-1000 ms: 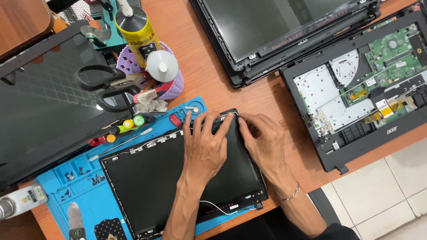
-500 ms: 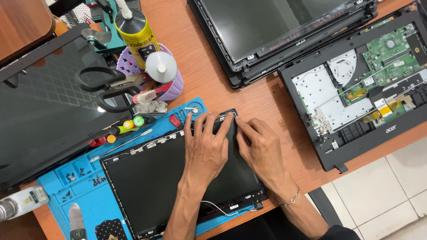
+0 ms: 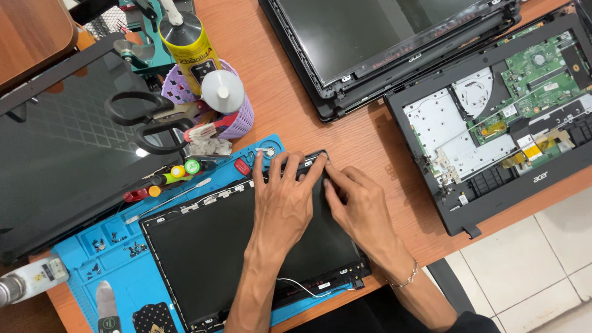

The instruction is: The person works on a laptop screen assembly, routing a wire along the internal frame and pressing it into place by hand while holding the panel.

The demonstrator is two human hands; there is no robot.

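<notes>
The laptop screen panel (image 3: 246, 246) lies face up on the blue work mat (image 3: 80, 271), which serves as the reference for what follows; the panel covers most of the mat's right part. Left hand (image 3: 283, 200) rests palm down on the panel's upper right area, fingers (image 3: 277, 166) spread and extended flat to the panel's top edge, pressing rather than gripping. Right hand (image 3: 357, 203) sits just beside it at the panel's upper right corner, fingers curled with the tips pinched at the corner edge; whether they hold a small part there cannot be told, as the spot is hidden by the fingers. A white cable (image 3: 302, 288) runs along the panel's lower edge.

On the mat's upper left edge: coloured screwdrivers (image 3: 166, 179) and a thin metal pry tool (image 3: 166, 200); loose screws (image 3: 117, 243) in the mat's trays. Above the mat: a purple basket (image 3: 237, 123) holding a yellow tube (image 3: 185, 46), with black scissors (image 3: 148, 120) beside it. Right of the mat, well apart: an opened laptop base (image 3: 493, 123) with green circuit board exposed; a second display assembly (image 3: 382, 37) above and to the right of the mat.
</notes>
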